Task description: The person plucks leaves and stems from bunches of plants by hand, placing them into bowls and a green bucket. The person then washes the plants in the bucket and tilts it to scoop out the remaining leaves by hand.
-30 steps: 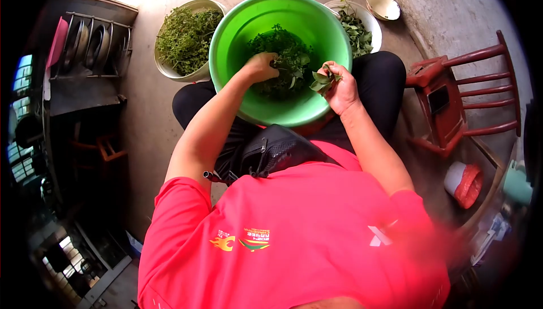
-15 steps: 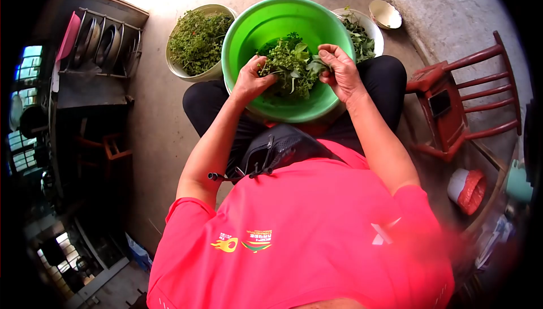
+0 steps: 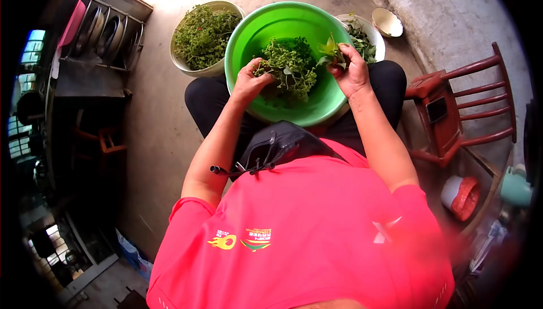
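Note:
A large green basin (image 3: pixel 266 18) sits between my knees. Inside it, my left hand (image 3: pixel 250 83) grips a bunch of green sprigs (image 3: pixel 289 66) that look like small berry or bud clusters on thin stems. My right hand (image 3: pixel 352 71), closed at the basin's right side, pinches a few green leaves (image 3: pixel 330 50). The leaves are apart from the bunch. The bunch partly hides my left fingertips and the bottom of the basin.
Left of the basin stands a pale bucket (image 3: pixel 195 71) heaped with similar sprigs. A white container (image 3: pixel 378 40) of leaves stands to the right, near a small cream bowl (image 3: pixel 388 22). A reddish wooden chair (image 3: pixel 447 105) with a dark phone-like object is at right. Dish rack (image 3: pixel 107 32) at left.
My right hand has moved slightly right, drawing leaves away from the bunch. My left hand stays on the sprigs. The whole view has shifted a little.

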A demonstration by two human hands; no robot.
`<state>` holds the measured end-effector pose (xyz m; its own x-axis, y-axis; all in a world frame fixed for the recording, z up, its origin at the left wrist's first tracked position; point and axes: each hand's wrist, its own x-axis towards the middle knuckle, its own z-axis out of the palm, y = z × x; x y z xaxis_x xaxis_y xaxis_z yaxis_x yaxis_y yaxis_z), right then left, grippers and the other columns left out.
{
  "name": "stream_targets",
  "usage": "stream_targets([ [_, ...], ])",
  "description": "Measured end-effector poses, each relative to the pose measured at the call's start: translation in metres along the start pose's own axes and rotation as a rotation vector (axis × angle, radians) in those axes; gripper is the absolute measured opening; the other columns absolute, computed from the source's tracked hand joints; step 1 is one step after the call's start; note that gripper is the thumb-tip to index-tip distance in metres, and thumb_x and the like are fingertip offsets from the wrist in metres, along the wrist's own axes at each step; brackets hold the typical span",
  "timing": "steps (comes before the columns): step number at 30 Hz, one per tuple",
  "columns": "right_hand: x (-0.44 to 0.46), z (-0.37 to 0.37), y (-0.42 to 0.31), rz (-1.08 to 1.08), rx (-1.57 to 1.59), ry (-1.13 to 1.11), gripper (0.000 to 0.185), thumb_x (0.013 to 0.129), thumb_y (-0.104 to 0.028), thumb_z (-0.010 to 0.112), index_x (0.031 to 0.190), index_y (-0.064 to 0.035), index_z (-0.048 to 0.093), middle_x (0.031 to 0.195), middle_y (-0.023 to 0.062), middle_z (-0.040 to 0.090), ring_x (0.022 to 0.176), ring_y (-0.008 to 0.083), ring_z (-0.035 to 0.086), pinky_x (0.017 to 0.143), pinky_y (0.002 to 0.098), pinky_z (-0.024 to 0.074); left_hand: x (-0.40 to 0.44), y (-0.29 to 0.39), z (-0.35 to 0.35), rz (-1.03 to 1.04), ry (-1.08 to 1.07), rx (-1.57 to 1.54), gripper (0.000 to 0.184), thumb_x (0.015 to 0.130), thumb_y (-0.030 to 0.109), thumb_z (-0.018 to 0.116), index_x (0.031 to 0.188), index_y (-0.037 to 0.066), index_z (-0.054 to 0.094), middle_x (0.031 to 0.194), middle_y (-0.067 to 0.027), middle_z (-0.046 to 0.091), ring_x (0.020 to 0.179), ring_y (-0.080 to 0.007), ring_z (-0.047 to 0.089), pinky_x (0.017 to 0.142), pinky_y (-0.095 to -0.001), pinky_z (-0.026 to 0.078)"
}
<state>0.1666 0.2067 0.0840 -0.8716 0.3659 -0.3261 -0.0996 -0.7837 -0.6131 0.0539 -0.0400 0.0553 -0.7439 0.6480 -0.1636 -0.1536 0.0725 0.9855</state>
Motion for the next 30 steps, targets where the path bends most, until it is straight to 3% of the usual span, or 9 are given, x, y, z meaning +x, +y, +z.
stream_targets([
  [6,-0.02,0.015,0.021,0.111,-0.086,-0.18,0.012,0.082,-0.009,0.049,0.093,-0.009,0.052,0.074,0.0026,0.052,0.054,0.0103,0.048,0.044,0.0215,0.0375,0.0,0.013,0.003,-0.089,0.078,-0.084,0.043,0.077,0.003,0.065,0.117,-0.002,0.05,0.09,-0.0075,0.066,0.08,-0.0126,0.063,0.075,-0.025,0.05],
  [8,-0.031,0.025,0.028,0.145,-0.323,-0.157,0.02,0.089,-0.024,0.055,0.095,-0.0045,0.054,0.07,0.0006,0.05,0.052,0.0101,0.046,0.046,0.0226,0.0378,0.0,0.018,0.008,-0.109,0.101,-0.161,0.041,0.077,0.002,0.065,0.115,-0.001,0.052,0.091,-0.0073,0.066,0.078,-0.0127,0.063,0.073,-0.0251,0.05],
  [11,-0.021,0.026,0.06,-0.307,-0.809,-0.049,0.046,0.078,-0.043,0.07,0.095,-0.0016,0.058,0.078,0.005,0.06,0.06,0.0164,0.055,0.06,0.0279,0.046,0.003,0.019,0.011,-0.09,0.089,-0.145,0.036,0.076,0.001,0.065,0.11,0.001,0.054,0.092,-0.0063,0.065,0.079,-0.0127,0.062,0.073,-0.0258,0.05],
  [15,-0.022,0.047,0.057,-0.406,-1.232,-0.014,0.042,0.076,-0.039,0.073,0.088,-0.0004,0.06,0.068,0.0097,0.061,0.063,0.0183,0.058,0.063,0.0302,0.0475,0.005,0.015,0.012,0.001,0.043,-0.121,0.031,0.077,0.001,0.064,0.107,0.002,0.056,0.094,-0.0055,0.065,0.08,-0.0126,0.061,0.073,-0.0262,0.05],
  [20,-0.024,0.042,0.043,-0.176,-1.073,-0.252,0.023,0.081,-0.023,0.065,0.086,-0.0018,0.06,0.068,0.0039,0.06,0.061,0.0133,0.057,0.059,0.0262,0.046,0.01,0.005,0.006,-0.013,0.097,-0.091,0.034,0.075,-0.001,0.064,0.108,-0.001,0.057,0.094,-0.0044,0.064,0.08,-0.01,0.059,0.073,-0.0236,0.049],
  [22,-0.033,0.039,0.031,0.176,-0.449,-0.283,0.015,0.082,-0.018,0.062,0.086,-0.005,0.057,0.068,0.0002,0.056,0.055,0.0089,0.052,0.051,0.0228,0.042,0.011,0.005,0.006,-0.032,0.121,-0.095,0.034,0.075,-0.001,0.064,0.107,-0.001,0.057,0.094,-0.0041,0.064,0.079,-0.0098,0.059,0.072,-0.023,0.049],
  [25,-0.039,0.027,0.025,0.156,-0.194,-0.149,0.009,0.081,-0.011,0.056,0.089,-0.0089,0.052,0.072,0.0014,0.055,0.051,0.0088,0.05,0.042,0.0216,0.0406,0.013,0.01,0.004,-0.128,0.209,-0.215,0.05,0.07,0.004,0.068,0.116,-0.001,0.05,0.097,-0.0056,0.064,0.083,-0.0126,0.06,0.071,-0.0275,0.049],
  [26,-0.039,0.021,0.024,0.131,-0.21,-0.096,0.01,0.081,-0.01,0.056,0.089,-0.009,0.051,0.073,0.0022,0.056,0.051,0.0094,0.05,0.043,0.0216,0.042,0.019,0.001,0.003,-0.189,0.397,-0.193,0.028,0.073,0.003,0.066,0.1,0.002,0.058,0.084,-0.0055,0.064,0.073,-0.0153,0.061,0.064,-0.0298,0.052],
  [30,-0.041,0.013,0.024,0.103,-0.253,-0.148,0.014,0.076,-0.005,0.051,0.091,-0.0077,0.051,0.078,0.0047,0.058,0.056,0.0106,0.053,0.049,0.0214,0.0458,0.021,0.013,-0.003,-0.352,0.314,-0.307,0.019,0.075,0.011,0.064,0.093,0.006,0.059,0.079,-0.0045,0.062,0.067,-0.0172,0.06,0.059,-0.032,0.052],
])
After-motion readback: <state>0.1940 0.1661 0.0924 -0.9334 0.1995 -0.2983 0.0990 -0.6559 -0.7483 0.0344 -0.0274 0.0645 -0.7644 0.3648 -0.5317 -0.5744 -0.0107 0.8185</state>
